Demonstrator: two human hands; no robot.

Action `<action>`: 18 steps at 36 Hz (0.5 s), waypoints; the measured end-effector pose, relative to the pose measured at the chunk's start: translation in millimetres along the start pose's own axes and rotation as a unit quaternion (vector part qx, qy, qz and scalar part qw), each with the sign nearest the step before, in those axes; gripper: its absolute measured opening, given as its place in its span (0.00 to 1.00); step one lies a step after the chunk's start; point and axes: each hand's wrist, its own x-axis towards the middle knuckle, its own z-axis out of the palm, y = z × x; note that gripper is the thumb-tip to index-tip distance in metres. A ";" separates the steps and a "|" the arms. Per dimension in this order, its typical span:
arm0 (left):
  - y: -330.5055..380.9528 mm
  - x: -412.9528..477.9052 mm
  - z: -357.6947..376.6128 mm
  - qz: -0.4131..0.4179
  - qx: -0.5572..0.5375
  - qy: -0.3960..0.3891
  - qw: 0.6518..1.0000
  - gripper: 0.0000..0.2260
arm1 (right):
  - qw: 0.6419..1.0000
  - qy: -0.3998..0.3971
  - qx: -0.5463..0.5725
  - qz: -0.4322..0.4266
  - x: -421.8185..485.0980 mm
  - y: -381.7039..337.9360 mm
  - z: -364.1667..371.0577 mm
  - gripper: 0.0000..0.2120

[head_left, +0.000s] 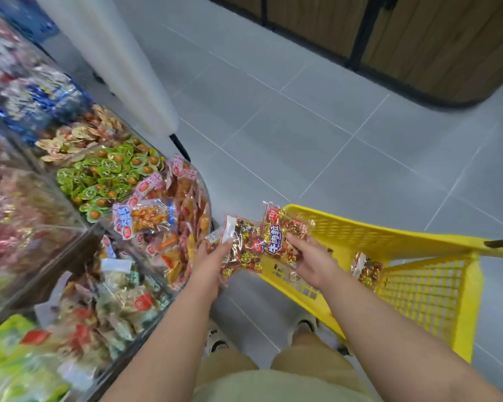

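Two candy packets were being held. The left grip (212, 256) grasped the left packet (240, 242) between the display bins and the yellow basket (389, 236). The right grip (308, 262) clasped the right packet (282, 227) over the basket's near rim. Inside the basket lay a third packet (366, 271) by the mesh wall. One bin held green-wrapped snacks (108, 175); the bin beside it held orange bagged snacks (157, 216).

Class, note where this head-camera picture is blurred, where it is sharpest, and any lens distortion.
Head view: the snack bins at left smear with motion blur; the candy bags held in the left hand and right hand are sharper; the wooden shelf base bows from the wide-angle lens.
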 end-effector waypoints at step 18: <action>100.3 -1.0 -300.3 0.122 -0.139 0.087 0.979 0.41 | 0.960 -0.118 -0.211 -0.144 -16.5 97.0 311.8 0.08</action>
